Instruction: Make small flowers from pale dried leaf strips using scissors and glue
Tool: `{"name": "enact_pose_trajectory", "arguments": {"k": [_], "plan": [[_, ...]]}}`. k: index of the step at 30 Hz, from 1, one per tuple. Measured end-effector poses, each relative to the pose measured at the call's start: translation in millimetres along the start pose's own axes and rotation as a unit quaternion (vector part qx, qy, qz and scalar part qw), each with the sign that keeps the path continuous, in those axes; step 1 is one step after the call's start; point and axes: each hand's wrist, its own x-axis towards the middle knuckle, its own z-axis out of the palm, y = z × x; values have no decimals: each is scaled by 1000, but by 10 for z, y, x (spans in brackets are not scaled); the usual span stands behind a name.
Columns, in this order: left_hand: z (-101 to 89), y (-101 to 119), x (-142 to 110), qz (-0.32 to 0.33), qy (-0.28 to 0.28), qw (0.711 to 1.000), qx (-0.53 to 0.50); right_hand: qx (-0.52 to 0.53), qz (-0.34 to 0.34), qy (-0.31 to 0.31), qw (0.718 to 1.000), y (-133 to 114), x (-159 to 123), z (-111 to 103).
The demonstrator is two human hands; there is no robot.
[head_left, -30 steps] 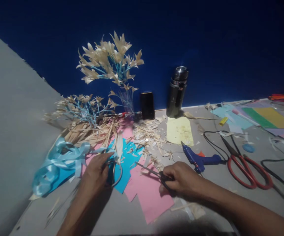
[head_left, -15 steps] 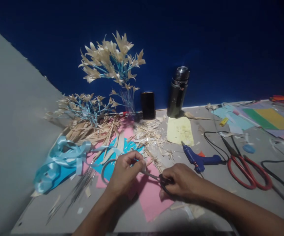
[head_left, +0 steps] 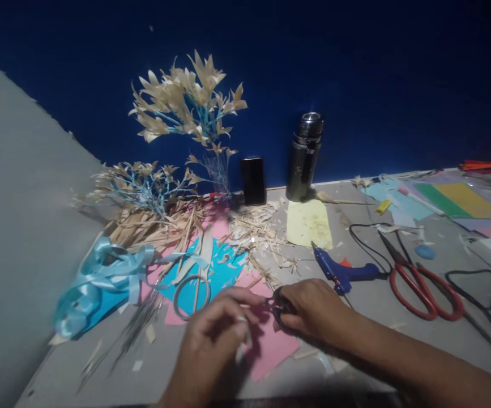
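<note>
Right hand (head_left: 315,306) clamps scissors (head_left: 282,306), 5 o'clock from view centre. Left hand (head_left: 211,334) half-curled, lower than half a second ago; cannot tell if it grips anything. Ring (head_left: 176,298), 7 o'clock, now uncovered.

My right hand (head_left: 313,309) grips 1 pair of small scissors (head_left: 280,310), dark loops at my fingers, the blades toward my left hand (head_left: 215,337) and mostly out of sight. A pale bit (head_left: 246,335), too blurred to name, shows at my left thumb. 1 pale ring (head_left: 176,298) lies flat just beyond that hand.
</note>
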Motion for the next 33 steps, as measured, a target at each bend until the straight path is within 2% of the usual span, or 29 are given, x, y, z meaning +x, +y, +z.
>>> {"name": "enact_pose_trajectory", "arguments": {"k": [1,3,6,10,14,19,22,24,26,29,31,33], "plan": [[74,-58,-35,59,6,994,92,0,-6,-1,1000,-7,-8,17],[202,-169,-52,148,0,959,241,20,-19,9,1000,-3,-14,64],[332,-302,3,226,28,914,334,62,-43,41,996,21,-6,151],[439,-425,65,264,45,872,410,55,-43,67,995,13,-3,222],[493,-505,80,250,20,858,448,47,-46,62,996,-28,-2,236],[453,-533,90,199,-2,871,450,167,-47,34,984,-34,20,216],[391,-504,108,180,20,887,425,299,-35,-10,954,-22,18,164],[343,-464,143,134,48,911,387,358,-17,-23,933,-11,19,137],[294,-414,199,71,65,939,331,351,-3,-4,936,1,32,133],[233,-339,289,-16,82,972,220,269,-29,51,961,21,65,157],[213,-299,324,-71,87,983,143,236,-46,106,965,36,79,164],[220,-271,324,-103,72,986,107,244,-47,155,956,49,76,147]]}}
